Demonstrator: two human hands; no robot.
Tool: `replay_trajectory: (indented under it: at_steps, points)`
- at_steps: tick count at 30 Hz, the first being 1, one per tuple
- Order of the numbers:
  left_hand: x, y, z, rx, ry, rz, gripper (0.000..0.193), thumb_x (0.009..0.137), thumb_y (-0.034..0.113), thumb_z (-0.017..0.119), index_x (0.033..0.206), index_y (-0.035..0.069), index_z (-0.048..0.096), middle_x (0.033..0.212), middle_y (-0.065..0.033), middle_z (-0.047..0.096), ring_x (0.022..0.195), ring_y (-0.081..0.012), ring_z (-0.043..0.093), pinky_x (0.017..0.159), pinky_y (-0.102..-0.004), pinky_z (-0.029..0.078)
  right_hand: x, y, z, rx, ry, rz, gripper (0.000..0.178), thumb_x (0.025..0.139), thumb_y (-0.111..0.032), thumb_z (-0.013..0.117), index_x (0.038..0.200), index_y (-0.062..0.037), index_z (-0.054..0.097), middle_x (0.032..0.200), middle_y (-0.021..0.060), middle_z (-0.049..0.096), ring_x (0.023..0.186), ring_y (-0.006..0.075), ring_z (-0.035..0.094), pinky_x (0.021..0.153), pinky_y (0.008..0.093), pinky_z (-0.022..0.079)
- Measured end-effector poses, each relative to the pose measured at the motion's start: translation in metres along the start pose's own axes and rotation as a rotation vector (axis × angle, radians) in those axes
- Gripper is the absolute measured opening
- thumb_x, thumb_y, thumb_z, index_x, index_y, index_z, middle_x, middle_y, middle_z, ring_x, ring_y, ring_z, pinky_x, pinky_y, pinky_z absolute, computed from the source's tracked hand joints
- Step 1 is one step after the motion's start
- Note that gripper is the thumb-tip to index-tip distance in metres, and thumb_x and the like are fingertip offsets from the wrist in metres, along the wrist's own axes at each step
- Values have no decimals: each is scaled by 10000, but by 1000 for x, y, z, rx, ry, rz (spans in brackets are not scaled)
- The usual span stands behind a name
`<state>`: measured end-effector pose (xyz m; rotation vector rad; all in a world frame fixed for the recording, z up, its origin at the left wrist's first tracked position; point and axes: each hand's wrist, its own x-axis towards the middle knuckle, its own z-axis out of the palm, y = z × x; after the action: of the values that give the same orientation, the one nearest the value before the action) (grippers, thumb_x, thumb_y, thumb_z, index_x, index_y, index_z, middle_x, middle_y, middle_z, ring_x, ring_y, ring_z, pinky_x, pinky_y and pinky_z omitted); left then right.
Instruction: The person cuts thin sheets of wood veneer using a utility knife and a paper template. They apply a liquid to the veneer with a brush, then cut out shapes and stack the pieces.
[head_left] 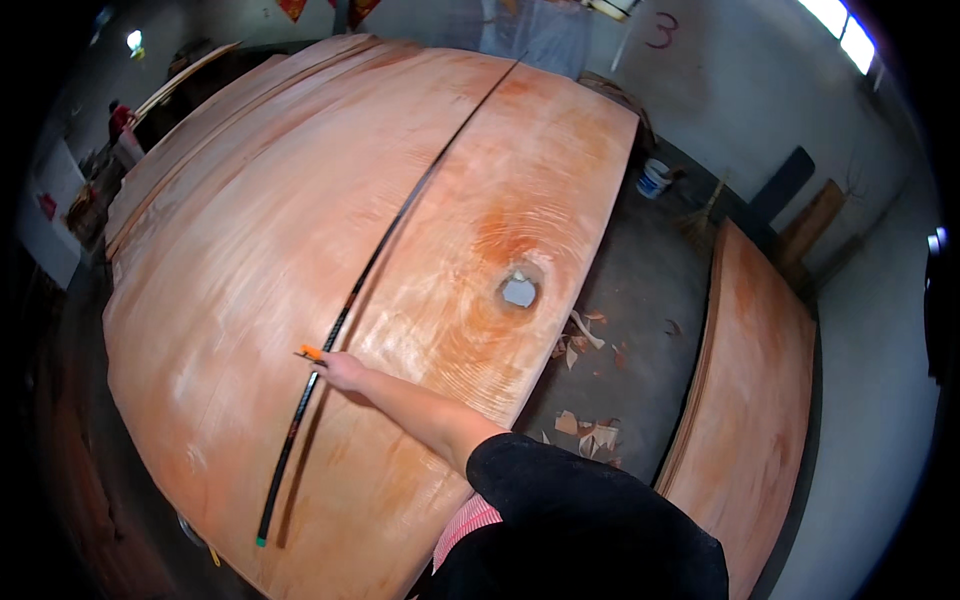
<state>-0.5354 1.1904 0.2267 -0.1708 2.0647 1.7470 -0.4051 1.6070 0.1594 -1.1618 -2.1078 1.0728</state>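
My right hand reaches in from the lower right, its fingers closed around an orange-handled cutter knife. A thin dark tip of the knife points left. Right at the hand runs a long, slim black pole with a green near end; whether the fingers also grip it I cannot tell. The pole stretches from the near left to the far edge of a large reddish wood veneer sheet, with a shadow along its right side. To the right of the pole, the sheet has a ragged hole. My left hand is out of view.
Another stack of veneer stands at the right across a strip of grey floor. Wood scraps litter that floor. Farther back are a white bucket, a broom and boards against the wall. A person is at the far left.
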Motion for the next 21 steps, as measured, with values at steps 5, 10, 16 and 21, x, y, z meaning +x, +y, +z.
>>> replay_trajectory:
  at_steps: [5,10,16,21]
  points:
    - [-4,0,46,-10,-112,22,295,751,215,511,955,3,480,886,-123,536,741,-202,535,592,-290,442,-41,-36,-65,288,-354,136,276,790,-209,442,1056,-148,484,645,69,556,520,163,549,513,296,454]
    - [-20,-3,84,-59,-255,70,276,761,215,490,938,4,480,884,-117,532,772,-204,530,639,-302,443,-135,38,-104,381,-388,188,233,799,-176,437,1011,-104,503,595,41,507,512,122,498,435,253,424]
    - [-93,-1,198,38,-601,110,222,776,199,469,896,14,493,876,-98,528,795,-190,519,675,-297,438,-256,171,-211,346,-221,417,249,772,-212,456,984,-96,517,606,32,541,563,123,526,476,261,413]
    - [-118,-65,351,28,-747,87,181,774,177,491,849,12,484,810,-91,543,727,-182,536,632,-288,453,-337,233,-327,245,-21,517,228,774,-198,466,956,-78,529,645,42,582,622,142,559,563,268,425]
